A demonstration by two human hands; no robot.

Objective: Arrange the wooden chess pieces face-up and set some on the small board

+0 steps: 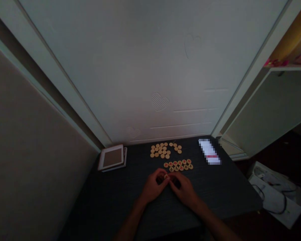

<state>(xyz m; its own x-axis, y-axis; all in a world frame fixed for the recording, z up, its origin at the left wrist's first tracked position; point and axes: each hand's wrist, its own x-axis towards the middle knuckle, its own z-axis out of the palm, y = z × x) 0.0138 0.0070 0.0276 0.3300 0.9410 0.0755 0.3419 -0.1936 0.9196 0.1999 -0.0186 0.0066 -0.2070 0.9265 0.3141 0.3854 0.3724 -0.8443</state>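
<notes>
Between the fingertips of both my hands is a round Chinese chess piece (pixel 166 176), pale and small. My left hand (pixel 154 185) pinches it from the left, and my right hand (pixel 182 188) meets it from the right. Just beyond my fingers, face-up chess pieces (pixel 175 163) with red and dark characters lie in two rows on the dark table (pixel 130 197). Farther back sits a loose group of plain-looking pieces (pixel 161 148), with several more (pixel 176 149) a little to their right. Any marking on the held piece is too small to read.
At the table's back left lie stacked framed items (pixel 112 156). A blurred-out white object (pixel 209 151) with a red stripe is at the back right. The white panel (pixel 160 67) rises behind the table. On the floor at right stands a white box (pixel 276 194) with cables.
</notes>
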